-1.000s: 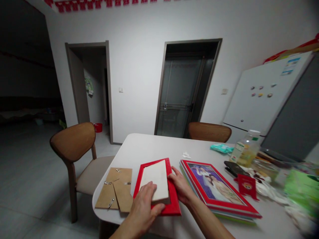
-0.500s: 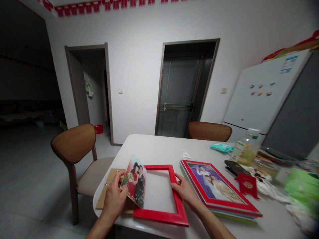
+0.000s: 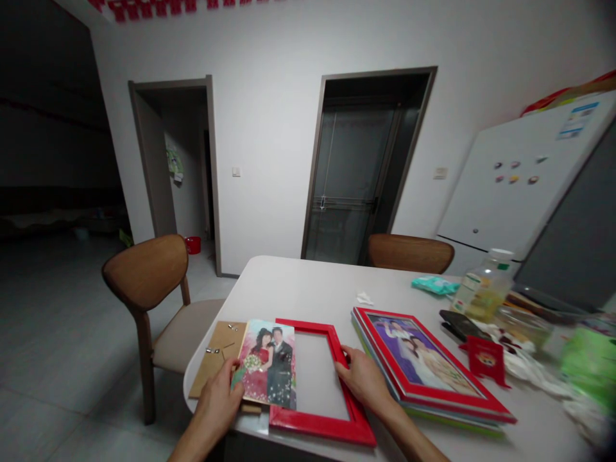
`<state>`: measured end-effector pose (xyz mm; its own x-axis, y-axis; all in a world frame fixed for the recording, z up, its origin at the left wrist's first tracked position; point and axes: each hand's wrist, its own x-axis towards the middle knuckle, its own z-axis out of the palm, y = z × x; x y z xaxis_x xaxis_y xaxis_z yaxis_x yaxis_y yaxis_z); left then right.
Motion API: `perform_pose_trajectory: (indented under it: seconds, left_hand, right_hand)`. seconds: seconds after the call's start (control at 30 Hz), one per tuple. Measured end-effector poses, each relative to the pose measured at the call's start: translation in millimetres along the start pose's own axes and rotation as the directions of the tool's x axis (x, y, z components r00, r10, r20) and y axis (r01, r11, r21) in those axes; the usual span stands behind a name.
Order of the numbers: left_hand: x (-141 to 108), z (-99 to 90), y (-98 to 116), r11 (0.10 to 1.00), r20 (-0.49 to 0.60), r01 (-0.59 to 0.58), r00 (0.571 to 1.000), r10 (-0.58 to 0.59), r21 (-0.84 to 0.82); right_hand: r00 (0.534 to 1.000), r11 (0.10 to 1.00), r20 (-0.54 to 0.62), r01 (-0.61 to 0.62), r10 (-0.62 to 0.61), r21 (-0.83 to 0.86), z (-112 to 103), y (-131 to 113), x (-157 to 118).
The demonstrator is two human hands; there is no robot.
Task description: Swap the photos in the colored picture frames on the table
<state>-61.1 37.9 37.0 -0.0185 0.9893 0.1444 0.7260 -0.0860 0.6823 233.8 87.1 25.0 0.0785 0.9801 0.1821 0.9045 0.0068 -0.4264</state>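
Note:
A red picture frame (image 3: 322, 420) lies on the table, its opening showing the white tabletop. My right hand (image 3: 366, 378) grips the frame's right side, thumb on top. In my left hand (image 3: 219, 391) is the left edge of a photo (image 3: 269, 369) of a couple in a red dress and dark suit. That photo lies nearly flat, overlapping the left part of the frame. Beneath its left side is a brown backing board (image 3: 205, 372) with small metal clips, partly hidden by the photo and my hand.
To the right, a stack of framed pictures (image 3: 428, 359) has a red-framed one on top. Beyond it are a dark phone-like object (image 3: 459, 326), a red packet (image 3: 486, 360), a bottle (image 3: 484, 285) and a teal packet (image 3: 434, 285). A wooden chair (image 3: 149, 269) stands left of the table (image 3: 289, 282).
My left hand has lowered the tilted photo to nearly flat, shifting it right over the frame. More of the backing board shows. The view has shifted slightly.

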Motion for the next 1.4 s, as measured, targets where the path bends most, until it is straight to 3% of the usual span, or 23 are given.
perform_pose_trajectory:
  seconds: [0.23,0.33,0.43,0.53,0.67,0.77,0.87,0.93,1.03,1.1,1.2,1.3,1.4]
  left_hand:
    - [-4,0.0,5,0.982,0.014,-0.022,1.0,0.02,0.186]
    - [-5,-1.5,6,0.979,0.014,-0.005,1.0,0.002,0.205]
    - [-6,-3.6,9,0.962,-0.009,-0.018,1.0,0.021,0.271]
    - [-8,-0.8,12,0.945,-0.012,-0.109,0.993,0.118,0.309]
    - [-10,18.7,12,0.928,0.042,-0.293,0.956,0.292,0.23]
    - [-7,34.4,13,0.9,0.0,-0.4,0.914,0.406,0.173]
    - [0,34.5,23,0.893,-0.12,-0.447,0.885,0.449,0.045]
    - [5,26.3,35,0.9,-0.214,-0.42,0.895,0.391,-0.112]
    - [8,14.5,53,0.862,-0.31,-0.264,0.942,0.133,-0.433]
    - [8,14.0,62,0.745,-0.297,-0.168,0.954,-0.042,-0.645]
    - [5,24.1,70,0.537,-0.234,-0.098,0.953,-0.191,-0.838]
    - [3,36.3,76,0.4,-0.173,-0.065,0.955,-0.242,-0.914]
    - [2,42.2,80,0.367,-0.109,-0.045,0.982,-0.154,-0.929]
  right_hand:
    - [0.988,0.994,-0.104,0.111,-0.111,-0.008,0,-10,-5]
    - [0.977,0.98,-0.135,0.178,-0.165,0.09,1,-28,-10]
    - [0.985,0.929,-0.084,0.17,-0.151,0.33,12,-48,-13]
    - [0.997,0.804,0.057,0.013,-0.059,0.594,28,-66,-11]
    - [0.985,0.588,0.172,-0.145,0.01,0.795,40,-88,-5]
    - [0.99,0.393,0.141,-0.125,-0.011,0.911,29,-111,-3]
    - [0.997,0.283,0.042,-0.025,-0.057,0.959,8,-134,-5]
    - [0.996,0.243,-0.009,0.029,-0.083,0.97,-5,-143,-6]
    - [0.999,0.249,-0.006,0.016,-0.037,0.968,-12,-142,-8]
    - [0.996,0.268,0.077,-0.089,0.055,0.959,-8,-134,-11]
    - [0.955,0.133,0.285,-0.293,0.078,0.947,3,-120,-18]
    - [0.941,-0.009,0.335,-0.335,0.035,0.942,8,-107,-24]
    - [0.962,-0.003,0.259,-0.259,0.084,0.966,4,-91,-20]
